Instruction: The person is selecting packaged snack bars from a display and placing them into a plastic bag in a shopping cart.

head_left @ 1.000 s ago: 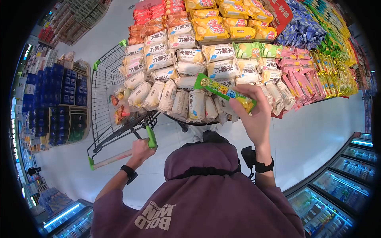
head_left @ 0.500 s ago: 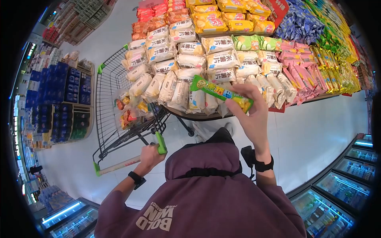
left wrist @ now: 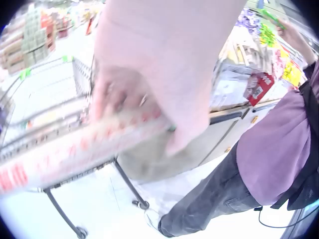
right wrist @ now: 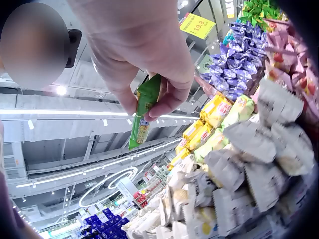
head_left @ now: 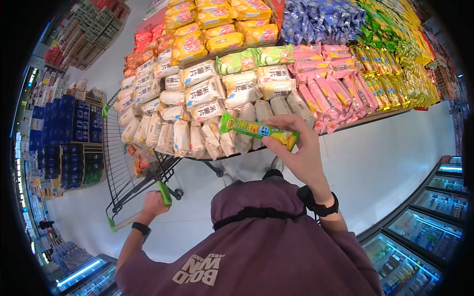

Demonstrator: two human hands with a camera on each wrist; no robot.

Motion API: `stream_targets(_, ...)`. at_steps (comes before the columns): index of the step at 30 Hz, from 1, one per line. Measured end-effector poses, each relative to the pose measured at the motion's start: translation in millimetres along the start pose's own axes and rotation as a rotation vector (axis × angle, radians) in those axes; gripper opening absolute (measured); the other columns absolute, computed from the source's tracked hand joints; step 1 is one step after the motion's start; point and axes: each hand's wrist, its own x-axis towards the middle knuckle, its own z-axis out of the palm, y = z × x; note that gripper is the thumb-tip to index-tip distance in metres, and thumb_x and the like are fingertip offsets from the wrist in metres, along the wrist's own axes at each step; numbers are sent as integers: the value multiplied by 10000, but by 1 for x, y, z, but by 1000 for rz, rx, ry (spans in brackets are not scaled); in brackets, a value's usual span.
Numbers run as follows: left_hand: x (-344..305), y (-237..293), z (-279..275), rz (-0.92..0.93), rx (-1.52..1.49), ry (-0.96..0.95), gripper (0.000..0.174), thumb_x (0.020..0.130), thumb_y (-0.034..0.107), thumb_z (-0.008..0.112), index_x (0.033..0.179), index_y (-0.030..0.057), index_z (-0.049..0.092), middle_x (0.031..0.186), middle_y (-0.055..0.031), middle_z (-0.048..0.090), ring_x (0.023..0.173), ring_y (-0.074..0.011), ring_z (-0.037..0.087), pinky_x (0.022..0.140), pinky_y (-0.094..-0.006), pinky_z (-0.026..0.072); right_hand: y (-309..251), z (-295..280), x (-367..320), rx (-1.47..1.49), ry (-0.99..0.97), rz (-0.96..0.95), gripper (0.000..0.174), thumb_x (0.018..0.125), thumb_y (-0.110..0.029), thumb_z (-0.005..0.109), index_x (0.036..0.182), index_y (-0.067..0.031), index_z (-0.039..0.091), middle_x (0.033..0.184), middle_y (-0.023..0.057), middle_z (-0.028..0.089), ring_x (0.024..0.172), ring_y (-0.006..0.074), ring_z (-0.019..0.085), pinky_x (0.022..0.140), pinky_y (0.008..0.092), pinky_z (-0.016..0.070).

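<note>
My right hand (head_left: 301, 150) pinches a narrow green snack packet (head_left: 252, 129) between thumb and fingers, in front of the white packets (head_left: 202, 93) on the display. In the right wrist view the packet (right wrist: 142, 117) hangs from the fingertips of the hand (right wrist: 144, 55). My left hand (head_left: 155, 203) grips the cart handle (head_left: 129, 220) beside its green end. The left wrist view shows that hand (left wrist: 154, 74) with its fingers curled round the blurred handle bar (left wrist: 75, 149).
Several bagged items (head_left: 140, 160) lie in the wire cart (head_left: 118, 172). Yellow packs (head_left: 212, 17), blue packets (head_left: 321, 20) and pink packets (head_left: 335, 93) fill the display. Stacked blue packs (head_left: 61, 118) stand at left; lit glass freezers (head_left: 410, 232) line the lower right.
The display has shifted left in the head view, and more pink packets show nearer the middle. Both hands keep their holds; the green packet appears lower and further left.
</note>
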Motion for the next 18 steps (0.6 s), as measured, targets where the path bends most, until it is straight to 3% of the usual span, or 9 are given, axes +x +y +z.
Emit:
stream_targets(3,6,35,-75,-61,235,-392,450,706,487,757,765,43,718,628,-141,652,622,-330,666,615,-424,545,12,-37,3,-7,85,-90,352,818,-87,759,1136,-16,625,1033,88,699,966,154,656,874,295,498)
stream_targets(5,34,88,-143,-134,185,-415,521,735,536,754,823,23,737,712,-164,680,692,-309,688,649,-389,544,20,-59,3,-3,52,-55,354,822,-86,749,1144,-13,622,1050,91,701,968,144,641,870,292,495)
stream_targets(7,73,139,-189,-106,-209,-280,478,865,473,684,823,-3,709,740,-124,692,711,-236,694,660,-332,529,26,-75,6,30,14,-36,350,826,-84,741,1147,-12,621,1059,92,701,967,139,634,867,290,493)
stream_targets(9,111,184,-213,25,-925,-249,442,987,402,567,840,-2,670,713,-61,676,667,-153,663,655,-286,506,23,-91,9,-1,-96,-17,374,846,-28,717,1193,-4,580,1114,98,664,1054,154,610,906,298,492)
stream_targets(11,144,216,-220,108,-1173,-210,468,1040,393,472,839,3,636,741,-36,655,661,-102,630,623,-260,486,21,-103,6,-7,-159,-15,391,856,3,703,1219,-1,558,1144,103,646,1098,162,599,923,301,494)
stream_targets(13,170,251,-213,192,-1189,-32,488,1058,411,412,905,2,629,816,-58,661,668,-114,635,620,-253,490,22,-109,4,15,-168,-47,397,856,9,700,1225,-2,553,1150,107,646,1099,164,601,919,298,501)
stream_targets(15,180,292,-221,120,-1361,23,541,1075,435,326,1069,-32,601,821,-80,662,723,-141,643,719,-282,513,23,-116,2,78,-122,-53,376,847,-43,722,1194,-6,582,1107,107,683,1045,156,636,896,293,505)
stream_targets(16,181,312,-228,181,-1450,31,586,1078,452,269,1146,-38,584,821,-88,660,733,-163,652,739,-296,523,23,-119,-1,109,-92,-48,368,842,-69,733,1178,-8,597,1085,107,701,1018,152,654,884,290,506)
stream_targets(18,182,333,-227,259,-1565,48,421,1056,334,418,1189,-32,576,928,-90,662,785,-173,670,755,-306,535,23,-127,-1,172,-64,-5,360,844,-49,732,1176,-11,597,1085,97,692,1013,142,649,870,276,511)
